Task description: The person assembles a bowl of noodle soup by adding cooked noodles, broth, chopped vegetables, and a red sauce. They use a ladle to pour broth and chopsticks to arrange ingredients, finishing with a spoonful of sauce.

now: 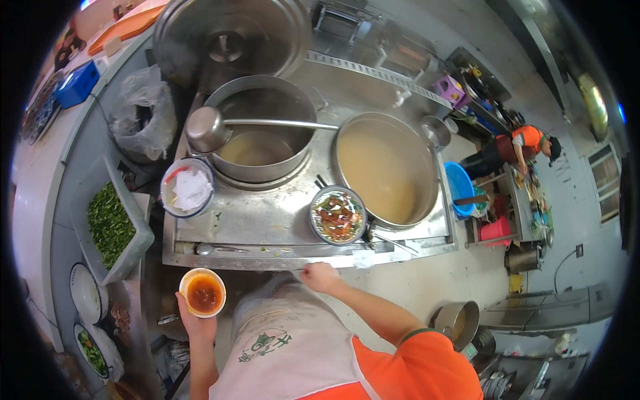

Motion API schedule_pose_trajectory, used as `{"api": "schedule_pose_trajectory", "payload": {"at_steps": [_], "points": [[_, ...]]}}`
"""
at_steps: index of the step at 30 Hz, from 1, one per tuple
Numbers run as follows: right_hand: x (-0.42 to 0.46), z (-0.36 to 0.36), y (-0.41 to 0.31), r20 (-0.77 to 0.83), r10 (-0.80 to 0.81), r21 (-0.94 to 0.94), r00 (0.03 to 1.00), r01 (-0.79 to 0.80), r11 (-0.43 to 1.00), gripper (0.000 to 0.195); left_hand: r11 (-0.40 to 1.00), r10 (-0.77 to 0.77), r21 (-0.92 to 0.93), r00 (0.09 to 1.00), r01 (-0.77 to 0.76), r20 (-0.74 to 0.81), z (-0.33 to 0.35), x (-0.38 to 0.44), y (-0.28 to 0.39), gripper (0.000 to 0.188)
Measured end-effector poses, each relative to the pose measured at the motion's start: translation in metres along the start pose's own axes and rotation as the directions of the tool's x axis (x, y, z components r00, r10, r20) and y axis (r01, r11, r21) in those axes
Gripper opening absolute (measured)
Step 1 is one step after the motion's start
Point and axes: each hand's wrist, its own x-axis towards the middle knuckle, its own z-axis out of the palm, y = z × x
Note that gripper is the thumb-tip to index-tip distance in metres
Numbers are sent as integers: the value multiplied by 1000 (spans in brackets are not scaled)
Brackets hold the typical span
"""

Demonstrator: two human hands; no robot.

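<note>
My left hand (200, 320) holds a small white bowl (202, 293) of red-brown sauce or broth, in front of the steel stove's left part. At the stove's front edge (285, 263) is my right hand (320, 276), its fingers curled; whether something small is in them cannot be told. Above it, a bowl of food with meat and greens (338, 215) stands on the steel top. Behind that bowl is a wide pot of cloudy broth (385, 170). A long-handled steel ladle (206, 129) lies across the rim of a second, deep pot (265, 170).
A bowl with white paper slips (189, 189) stands at the stove's left. Farther left are a plastic tub of chopped greens (111, 225) and bowls of vegetables (92, 350). A large steel lid (225, 40) stands behind. A co-worker (520, 145) works at the far right, near a blue basin (457, 185).
</note>
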Motion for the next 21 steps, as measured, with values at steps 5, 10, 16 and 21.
{"api": "schedule_pose_trajectory", "payload": {"at_steps": [5, 10, 16, 21], "points": [[-55, -39, 174, -408, 482, 249, 775, -413, 876, 26, 998, -63, 29, 984, 59, 165, 43, 8, -45, 56], [-74, -87, 300, -667, 194, -133, 719, -371, 919, 25, 999, -41, 29, 985, 37, 166, 107, 18, -91, 55], [-50, -81, 312, -487, 38, -141, 873, -122, 982, 20, 999, -48, 14, 990, 46, 133, 180, 23, -172, 55], [-49, -86, 318, -398, 74, -125, 914, -134, 983, 19, 995, -93, -17, 990, 96, 106, 221, 31, -220, 57]]}}
